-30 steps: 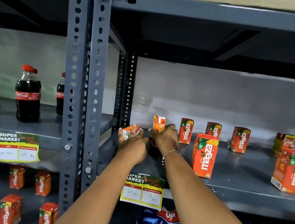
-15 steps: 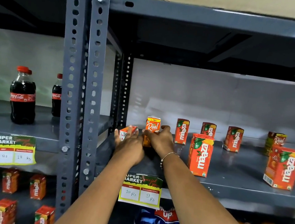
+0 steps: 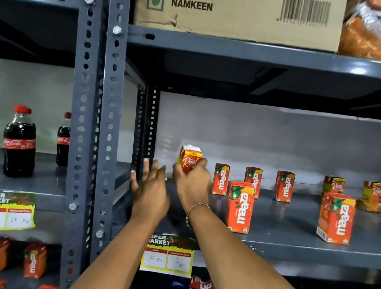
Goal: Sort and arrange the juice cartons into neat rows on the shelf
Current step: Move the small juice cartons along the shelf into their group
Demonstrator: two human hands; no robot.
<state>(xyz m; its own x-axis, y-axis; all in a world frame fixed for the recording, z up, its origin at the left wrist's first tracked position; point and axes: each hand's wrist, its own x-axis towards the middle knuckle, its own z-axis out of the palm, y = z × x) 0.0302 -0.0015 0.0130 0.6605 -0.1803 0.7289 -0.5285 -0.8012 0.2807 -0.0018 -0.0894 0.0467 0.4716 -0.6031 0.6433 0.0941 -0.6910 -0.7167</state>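
My right hand [image 3: 192, 185] grips an orange Real juice carton [image 3: 189, 159] and holds it upright at the left end of the grey shelf [image 3: 292, 223]. My left hand [image 3: 150, 190] is beside it with fingers spread and nothing in it. The carton it held earlier is hidden. Three Maaza cartons stand in a back row, the nearest [image 3: 221, 179] just right of my right hand. Two bigger-looking Maaza cartons [image 3: 240, 207] [image 3: 336, 218] stand nearer the front edge. Two Real cartons [image 3: 333, 185] [image 3: 373, 196] sit at the far right.
A perforated steel upright [image 3: 95, 123] bounds the shelf on the left. Cola bottles [image 3: 20, 141] stand on the neighbouring shelf. A Namkeen cardboard box [image 3: 238, 13] sits on the shelf above. Price tags [image 3: 168, 255] hang on the front edge; more cartons and snack bags lie below.
My right hand has lifted the Real carton upright. My left hand has let go of the small carton and opened. The view has moved closer and tilted up.
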